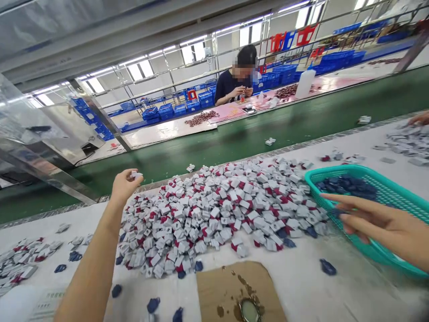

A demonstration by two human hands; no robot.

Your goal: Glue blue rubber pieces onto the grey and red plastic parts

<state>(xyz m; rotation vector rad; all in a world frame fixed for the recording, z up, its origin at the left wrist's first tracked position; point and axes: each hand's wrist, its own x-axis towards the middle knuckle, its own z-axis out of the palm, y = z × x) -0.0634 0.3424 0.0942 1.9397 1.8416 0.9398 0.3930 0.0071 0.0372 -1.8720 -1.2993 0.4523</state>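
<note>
My left hand (124, 188) is stretched out over the far edge of the table, beside the green strip. Its fingertips pinch a small grey-white plastic piece (136, 175). Over the near left rim of a teal plastic basket (395, 176) is my right hand (375, 221), with a small dark blue piece (336, 212) between thumb and forefinger. More dark blue pieces (348, 185) lie inside that basket. Between my hands spreads a large heap of grey-white pieces (214, 210), many with dark red parts.
Stained brown cardboard (214, 286) with a small round dish (250, 310) lies in front. Loose dark blue pieces (327, 267) dot the table. Beyond runs a green conveyor belt (167, 161) carrying a few grey-white pieces. A co-worker (234, 80) sits opposite; another person's hand (418, 119) shows far right.
</note>
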